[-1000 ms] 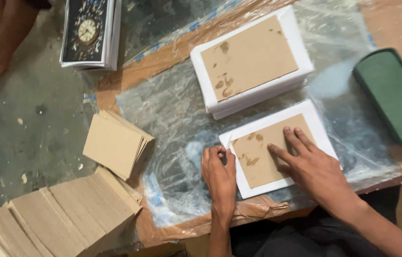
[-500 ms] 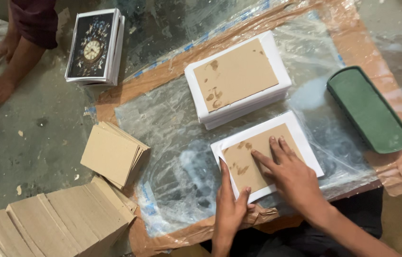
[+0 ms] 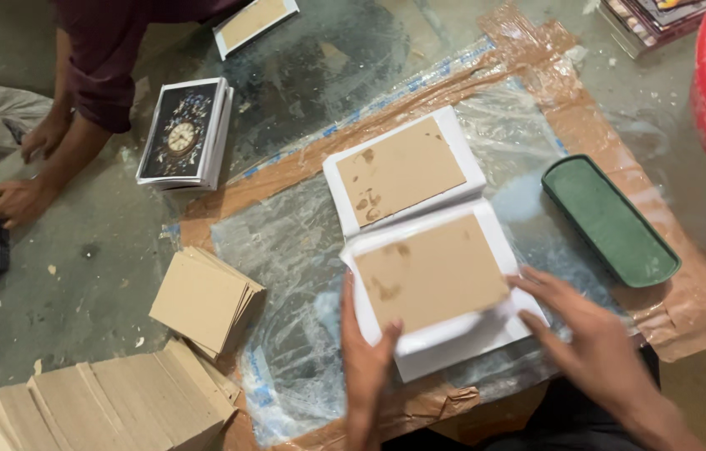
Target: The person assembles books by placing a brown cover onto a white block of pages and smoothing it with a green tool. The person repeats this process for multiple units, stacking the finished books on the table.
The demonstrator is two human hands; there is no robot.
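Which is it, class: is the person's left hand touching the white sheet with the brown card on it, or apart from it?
Touching. The head view shows the left hand gripping the near edge of the white sheet, its thumb lying over it.

Both hands, left (image 3: 367, 367) and right (image 3: 591, 334), gripped a white sheet (image 3: 441, 292) bearing brown card (image 3: 430, 271), beside a green tray (image 3: 610, 220).
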